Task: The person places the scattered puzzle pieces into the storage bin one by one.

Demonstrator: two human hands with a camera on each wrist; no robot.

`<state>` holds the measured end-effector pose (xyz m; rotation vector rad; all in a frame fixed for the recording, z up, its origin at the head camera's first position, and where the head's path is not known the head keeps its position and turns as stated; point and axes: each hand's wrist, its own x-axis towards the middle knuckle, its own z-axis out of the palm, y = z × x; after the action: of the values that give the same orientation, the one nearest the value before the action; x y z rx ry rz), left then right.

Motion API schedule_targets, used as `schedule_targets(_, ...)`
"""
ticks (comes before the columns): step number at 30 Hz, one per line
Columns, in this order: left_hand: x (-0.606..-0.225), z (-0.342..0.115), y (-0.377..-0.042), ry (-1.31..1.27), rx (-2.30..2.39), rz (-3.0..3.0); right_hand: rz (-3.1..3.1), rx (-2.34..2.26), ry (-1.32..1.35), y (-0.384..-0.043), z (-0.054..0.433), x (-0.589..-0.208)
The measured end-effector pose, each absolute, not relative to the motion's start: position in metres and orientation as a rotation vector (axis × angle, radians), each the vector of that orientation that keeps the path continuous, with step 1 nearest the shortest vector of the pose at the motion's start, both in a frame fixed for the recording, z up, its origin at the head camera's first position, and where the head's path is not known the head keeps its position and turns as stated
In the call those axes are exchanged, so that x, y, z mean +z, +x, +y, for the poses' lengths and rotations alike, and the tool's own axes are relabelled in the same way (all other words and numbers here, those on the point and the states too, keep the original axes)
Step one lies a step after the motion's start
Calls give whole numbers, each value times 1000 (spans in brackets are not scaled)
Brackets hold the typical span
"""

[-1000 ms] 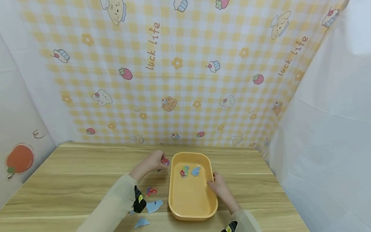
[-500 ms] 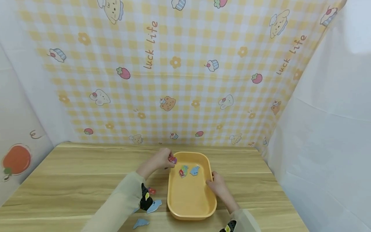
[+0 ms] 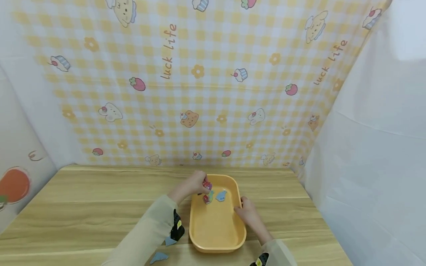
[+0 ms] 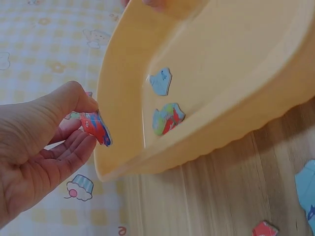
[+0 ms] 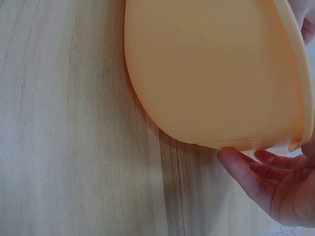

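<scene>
My left hand (image 3: 194,184) pinches a red and purple puzzle piece (image 4: 97,129) between thumb and fingers, over the far left corner of a yellow plastic bin (image 3: 217,227). Inside the bin lie a light blue puzzle piece (image 4: 161,81) and a green, blue and red one (image 4: 168,119). At the bin's right side, my right hand (image 3: 250,216) grips the rim, thumb over the inside and fingers outside. In the right wrist view the fingertips (image 5: 229,156) touch the bin's wall.
On the wooden table (image 3: 110,207) left of the bin lie blue puzzle pieces (image 3: 159,257), partly behind the left sleeve. A red piece (image 4: 266,229) is there too. A checked cloth (image 3: 213,92) hangs behind the table, with white cloth (image 3: 372,147) at the right.
My left hand has moved right with the puzzle piece, from beside the bin to over its far left corner. The right hand keeps its grip. The head view has shifted slightly.
</scene>
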<state>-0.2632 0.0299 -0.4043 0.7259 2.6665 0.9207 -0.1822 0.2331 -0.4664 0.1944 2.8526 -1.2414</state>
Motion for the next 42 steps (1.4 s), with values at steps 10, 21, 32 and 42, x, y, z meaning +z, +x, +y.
schedule_targets(10,-411,47,-265,743,909,2638,2847,-1272,198,-182,231,-466)
schedule_targets(21,-417,66,-263,805,884,2557,2846,-1291,192,-182,231,-467)
schedule_targets(32,-428,80,-264,858,821,2530,2810,-1299,218,-183,231,-468)
schedule_targets(42,-437,89,-260,910,713,2492,2796,-1310,195,-183,232,-466)
